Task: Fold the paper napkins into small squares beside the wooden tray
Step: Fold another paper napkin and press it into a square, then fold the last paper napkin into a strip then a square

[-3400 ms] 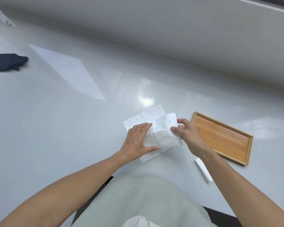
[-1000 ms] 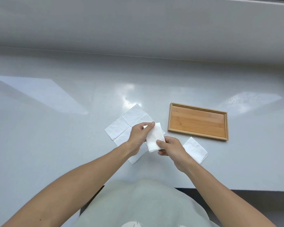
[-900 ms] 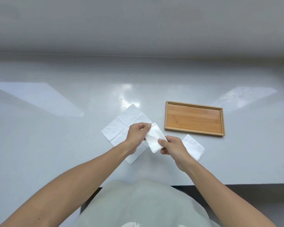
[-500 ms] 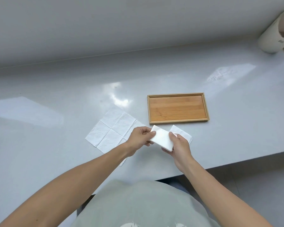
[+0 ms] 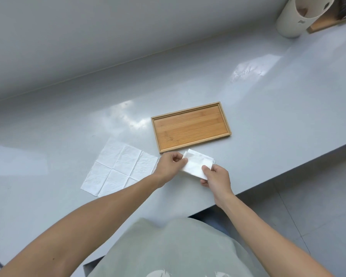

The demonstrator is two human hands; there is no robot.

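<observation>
A small folded white napkin point(image 5: 194, 168) is pinched between both hands just in front of the wooden tray point(image 5: 190, 127). My left hand point(image 5: 169, 167) grips its left edge and my right hand point(image 5: 215, 176) grips its near right corner. It hovers over another folded napkin point(image 5: 198, 154), which lies on the counter against the tray's near rim and is mostly covered. A flat unfolded napkin point(image 5: 119, 166) with crease lines lies to the left, its right edge hidden by my left wrist. The tray holds nothing.
The grey counter point(image 5: 268, 116) has its front edge close on the right, dropping to the floor. A cream cylindrical container point(image 5: 300, 15) and a wooden object point(image 5: 326, 23) stand at the far right corner. A wall runs along the back.
Both hands have carried the folded napkin rightward, from over the flat napkin to above the folded one by the tray. The view has swung right, showing the container.
</observation>
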